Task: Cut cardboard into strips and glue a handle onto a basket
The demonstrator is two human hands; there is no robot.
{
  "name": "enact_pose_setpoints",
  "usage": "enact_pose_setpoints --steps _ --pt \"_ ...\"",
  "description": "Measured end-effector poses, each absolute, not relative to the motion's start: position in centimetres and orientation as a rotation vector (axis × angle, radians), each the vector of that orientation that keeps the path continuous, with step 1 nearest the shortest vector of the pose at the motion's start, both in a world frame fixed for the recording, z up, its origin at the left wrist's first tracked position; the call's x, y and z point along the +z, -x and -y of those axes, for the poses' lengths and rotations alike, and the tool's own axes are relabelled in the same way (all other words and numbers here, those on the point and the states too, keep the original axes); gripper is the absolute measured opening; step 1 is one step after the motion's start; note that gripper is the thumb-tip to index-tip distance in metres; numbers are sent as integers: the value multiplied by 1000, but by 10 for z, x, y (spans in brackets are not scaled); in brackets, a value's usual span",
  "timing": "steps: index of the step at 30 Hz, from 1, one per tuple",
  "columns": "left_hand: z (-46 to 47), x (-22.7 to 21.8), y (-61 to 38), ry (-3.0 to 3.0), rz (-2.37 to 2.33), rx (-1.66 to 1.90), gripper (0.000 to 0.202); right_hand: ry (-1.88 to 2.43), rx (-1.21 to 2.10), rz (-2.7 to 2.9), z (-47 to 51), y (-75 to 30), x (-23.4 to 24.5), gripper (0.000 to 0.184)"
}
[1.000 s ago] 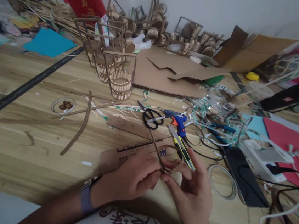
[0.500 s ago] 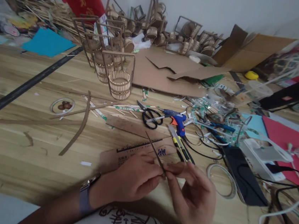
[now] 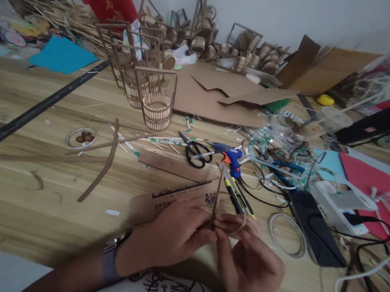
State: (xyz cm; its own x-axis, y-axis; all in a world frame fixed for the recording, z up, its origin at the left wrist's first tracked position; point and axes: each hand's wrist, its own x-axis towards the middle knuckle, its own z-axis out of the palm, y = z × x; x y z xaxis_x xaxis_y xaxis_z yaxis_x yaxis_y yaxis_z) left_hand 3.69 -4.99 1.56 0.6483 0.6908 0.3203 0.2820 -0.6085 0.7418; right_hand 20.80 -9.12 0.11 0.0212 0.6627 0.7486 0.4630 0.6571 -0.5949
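My left hand (image 3: pixel 175 232), with a watch on its wrist, pinches the lower end of a thin brown cardboard strip (image 3: pixel 217 195) that stands almost upright. Close beside it, my right hand (image 3: pixel 253 259) is closed at the same end of the strip, its thumb and fingertips meeting those of the left. A thin pale curl (image 3: pixel 243 220) loops over the right fingers. Under the hands lies a piece of printed cardboard (image 3: pixel 172 197). A yellow and black utility knife (image 3: pixel 238 194) rests just beyond the right fingers.
Black scissors (image 3: pixel 197 153) and a blue glue gun (image 3: pixel 231 159) lie ahead. Small slatted baskets (image 3: pixel 156 110) with tall handles stand at the back left. Brown strips (image 3: pixel 101 178) lie to the left. A tape roll (image 3: pixel 288 235) and a phone (image 3: pixel 315 228) are on the right.
The strip has swung from leaning left to nearly upright. The pale curl now shows more plainly over the right fingers, and the right hand has turned slightly.
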Motion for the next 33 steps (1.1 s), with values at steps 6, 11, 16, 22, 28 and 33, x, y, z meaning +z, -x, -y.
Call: enact_pose_setpoints --steps 6,11,16,22,28,33 --pt "51 18 -37 -2205 -707 832 39 945 211 1620 93 -207 1 60" --pt "52 18 -36 -2141 -711 824 29 998 169 1645 97 -207 2 51" --pt "54 15 -35 -2129 -712 786 30 1018 277 1544 96 -204 -2 43" --pt "51 19 -31 -2117 -646 732 37 998 558 1229 95 -196 2 28" --pt "43 22 -26 -2174 -586 630 34 943 924 1118 87 -206 10 23" --pt "42 23 -28 -2207 -585 631 35 918 1011 1116 85 -211 10 18"
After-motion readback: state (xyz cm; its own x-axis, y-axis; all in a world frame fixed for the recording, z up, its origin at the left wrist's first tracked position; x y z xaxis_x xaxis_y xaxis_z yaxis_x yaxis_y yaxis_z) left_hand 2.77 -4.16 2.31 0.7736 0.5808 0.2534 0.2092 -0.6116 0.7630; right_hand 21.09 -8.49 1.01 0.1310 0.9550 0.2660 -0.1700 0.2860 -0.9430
